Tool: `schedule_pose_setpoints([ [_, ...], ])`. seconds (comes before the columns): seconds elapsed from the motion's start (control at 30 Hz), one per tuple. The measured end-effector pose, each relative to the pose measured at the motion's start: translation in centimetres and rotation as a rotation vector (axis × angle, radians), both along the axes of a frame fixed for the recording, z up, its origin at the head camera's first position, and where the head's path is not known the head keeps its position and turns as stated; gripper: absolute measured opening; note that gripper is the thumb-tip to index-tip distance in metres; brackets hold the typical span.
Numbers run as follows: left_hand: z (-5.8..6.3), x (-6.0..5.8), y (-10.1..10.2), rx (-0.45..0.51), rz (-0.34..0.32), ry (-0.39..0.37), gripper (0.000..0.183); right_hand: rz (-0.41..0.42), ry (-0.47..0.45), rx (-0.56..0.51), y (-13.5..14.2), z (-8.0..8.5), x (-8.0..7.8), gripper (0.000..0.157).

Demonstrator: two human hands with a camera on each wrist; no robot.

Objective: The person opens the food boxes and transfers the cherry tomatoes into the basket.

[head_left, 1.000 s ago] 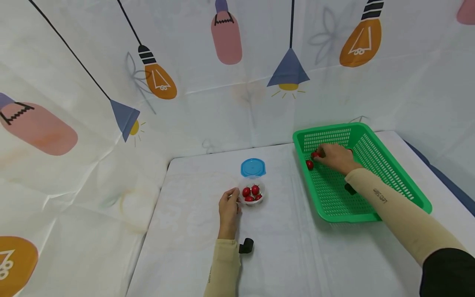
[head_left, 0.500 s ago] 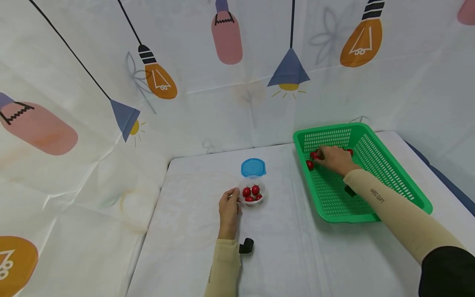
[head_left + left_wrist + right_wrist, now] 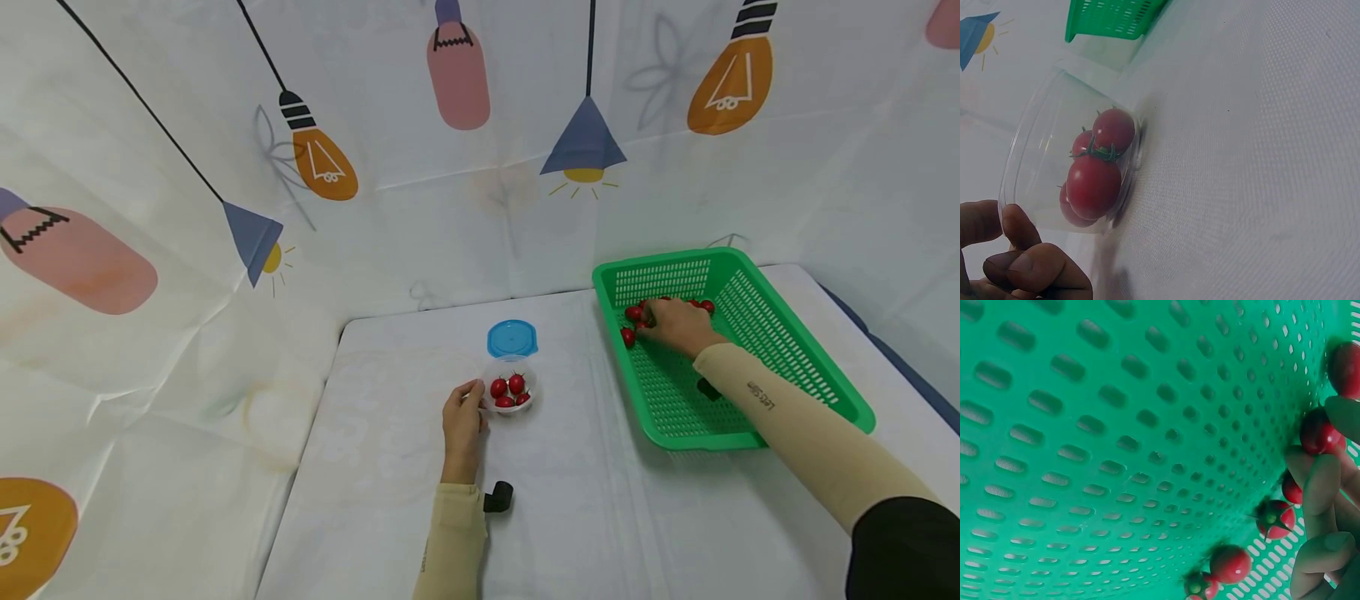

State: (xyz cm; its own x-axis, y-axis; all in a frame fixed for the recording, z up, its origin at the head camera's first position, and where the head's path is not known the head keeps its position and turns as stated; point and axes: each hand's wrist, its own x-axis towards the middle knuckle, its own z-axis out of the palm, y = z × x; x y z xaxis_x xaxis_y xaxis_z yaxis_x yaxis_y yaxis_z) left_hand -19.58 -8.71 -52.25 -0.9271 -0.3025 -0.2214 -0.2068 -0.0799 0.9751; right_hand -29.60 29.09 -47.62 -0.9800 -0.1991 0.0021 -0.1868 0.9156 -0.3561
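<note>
Cherry tomatoes point(image 3: 627, 337) lie in the green basket point(image 3: 686, 412), where I see the outstretched right hand point(image 3: 678, 323), fingers bent, pinching one; the left hand point(image 3: 463, 421) grips the clear cup point(image 3: 1038, 140) at its rim, four more inside.

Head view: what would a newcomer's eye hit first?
Probably the bright green basket at right, with the right hand inside it among red tomatoes. Next, left of it, the clear cup holding four tomatoes, the left hand at its rim, and the blue lid just beyond.
</note>
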Motion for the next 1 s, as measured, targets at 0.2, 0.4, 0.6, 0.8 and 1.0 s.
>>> schedule_pose_setpoints([
  [0.2, 0.1, 0.0, 0.0, 0.021, -0.006, 0.002, 0.040, 0.002, -0.003, -0.008, 0.0, 0.3, 0.2, 0.028],
  [0.4, 2.3, 0.7, 0.4, 0.001, -0.028, -0.028, 0.037, -0.012, -0.020, -0.001, 0.0, 0.7, 0.0, 0.034],
  [0.6, 1.3, 0.4, 0.4, 0.009, -0.006, -0.004, 0.037, -0.017, -0.022, -0.012, 0.3, 0.7, -0.3, 0.037],
  [0.8, 0.0, 0.0, 0.1, 0.012, -0.003, 0.001, 0.038, -0.037, -0.032, -0.027, 0.5, 1.1, -0.2, 0.039],
  [1.0, -0.1, -0.1, 0.0, 0.001, -0.005, -0.019, 0.037, -0.040, -0.027, -0.055, 0.4, 1.4, -0.2, 0.039],
])
